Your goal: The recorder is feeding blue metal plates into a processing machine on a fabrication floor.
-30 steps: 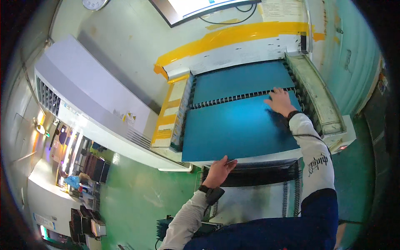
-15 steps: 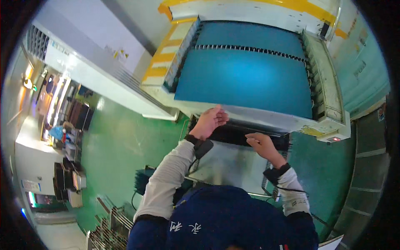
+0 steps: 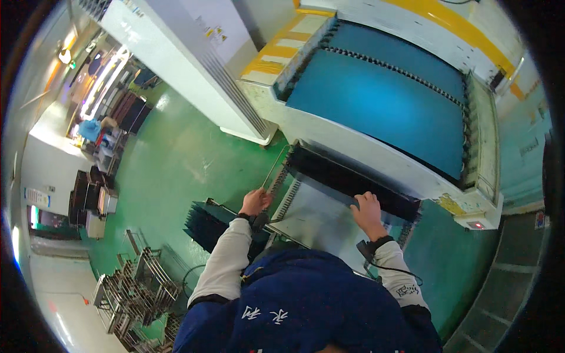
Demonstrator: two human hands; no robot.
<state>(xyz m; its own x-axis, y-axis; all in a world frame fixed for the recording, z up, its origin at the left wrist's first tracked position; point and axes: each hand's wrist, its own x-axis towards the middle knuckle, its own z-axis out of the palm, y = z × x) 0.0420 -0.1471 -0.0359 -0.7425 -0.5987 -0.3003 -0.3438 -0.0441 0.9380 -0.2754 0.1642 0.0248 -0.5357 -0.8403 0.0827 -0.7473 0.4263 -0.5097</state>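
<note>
Blue-green flat panels (image 3: 376,109) lie on the bed of a white machine (image 3: 359,150) with yellow edging. Below its front edge stands a rack (image 3: 321,217) with a grey base and toothed side rails, with a row of dark upright boards (image 3: 347,179) at its far end. My left hand (image 3: 256,202) is closed at the rack's left side; what its curled fingers hold, if anything, is hidden. Over the rack's right part, just nearer than the dark boards, my right hand (image 3: 368,215) is open with bent fingers and the thumb apart. It shows nothing in its grasp.
A white column-like cabinet (image 3: 194,70) rises left of the machine. Dark fanned boards (image 3: 206,226) stand beside my left forearm. Several metal racks (image 3: 138,288) crowd the green floor at lower left. Ribbed grey panels (image 3: 506,282) line the right side.
The view has turned, so the machine sits farther right. Both hands have left the machine's front edge and come down toward the rack; the left has moved outward and its fingers have curled.
</note>
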